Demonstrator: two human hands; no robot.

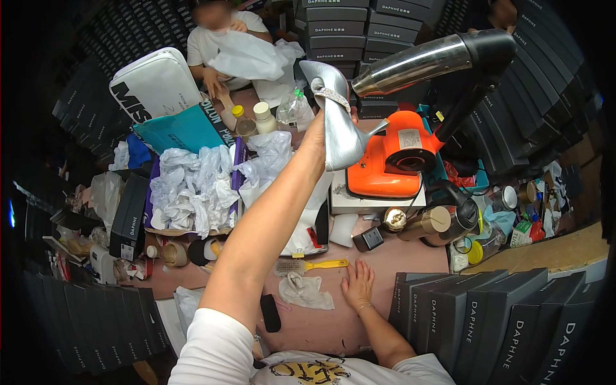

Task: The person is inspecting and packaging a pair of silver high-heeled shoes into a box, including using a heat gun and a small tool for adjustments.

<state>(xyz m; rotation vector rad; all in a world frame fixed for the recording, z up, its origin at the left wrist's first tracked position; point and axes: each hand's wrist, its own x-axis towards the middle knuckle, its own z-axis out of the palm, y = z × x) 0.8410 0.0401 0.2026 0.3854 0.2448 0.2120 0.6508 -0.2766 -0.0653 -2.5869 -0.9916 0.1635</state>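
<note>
Two hands in the head view. Left hand point(319, 133) raised, clamped on a silver shoe point(339, 122) — held up just before the nozzle point(410, 63) of an orange blower point(388, 163). Right hand point(358, 285) flat on the table point(410, 253), fingers spread, holding nothing — a yellow brush point(312, 265) and rag point(305, 290) just beside it.

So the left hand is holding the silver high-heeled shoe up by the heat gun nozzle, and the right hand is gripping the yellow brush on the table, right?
Not quite. In the head view the right hand lies flat and empty on the table, beside the yellow brush, not gripping it. The left hand does hold the silver high-heeled shoe up by the heat gun nozzle.
</note>
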